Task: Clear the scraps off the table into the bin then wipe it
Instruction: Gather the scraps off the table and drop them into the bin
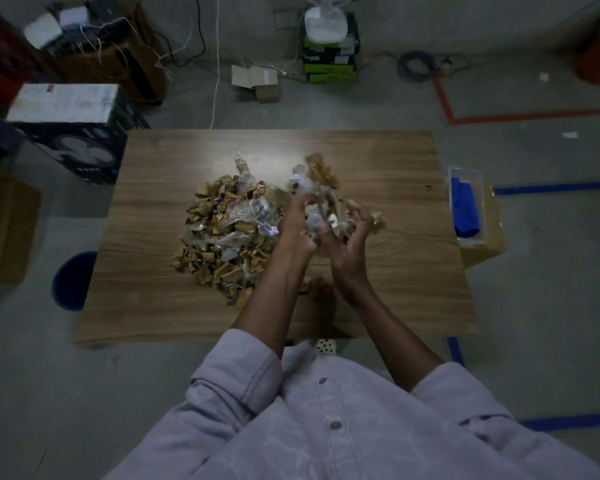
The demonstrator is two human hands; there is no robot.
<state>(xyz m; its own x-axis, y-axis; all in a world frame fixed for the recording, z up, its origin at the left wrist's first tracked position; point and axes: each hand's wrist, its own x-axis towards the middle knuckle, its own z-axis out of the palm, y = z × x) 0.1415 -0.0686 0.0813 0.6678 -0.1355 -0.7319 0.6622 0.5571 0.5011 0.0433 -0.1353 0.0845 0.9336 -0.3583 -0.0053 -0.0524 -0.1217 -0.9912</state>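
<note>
Fingers (297,206) of both hands curl round a clump (317,183) of scraps, none spread or flat. We see the left hand (297,225) gripping it from the left, and the right hand (347,249) cupping it from the right and below, fingertips bent up into the paper. Hands are close together, touching or nearly so; we cannot tell which. The clump is brown paper bits mixed with clear plastic wrap, blurred, raised a little above the table (402,278), right of centre. The main pile (226,233) of scraps lies on the table just left of the left hand, the same brown and plastic mix with a few purple and white bits. A few loose bits (321,289) sit on the wood under the wrists. Both forearms are bare, with pale shirt (326,427) sleeves rolled up near the elbows. We note a dark blue round shape (71,282) on the floor at the table's near left corner, partly hidden by the edge; we cannot tell if it is the bin. A blue cloth (465,209) lies in a clear tray (480,178) on a cardboard box (494,247) just beside the table's right edge. On the floor beyond we see a dark fan box (77,150) at the far left corner, stacked green boxes (329,64), cables, red tape (520,116) and blue tape (551,188). Lighting is dim, so small detail is lost.
</note>
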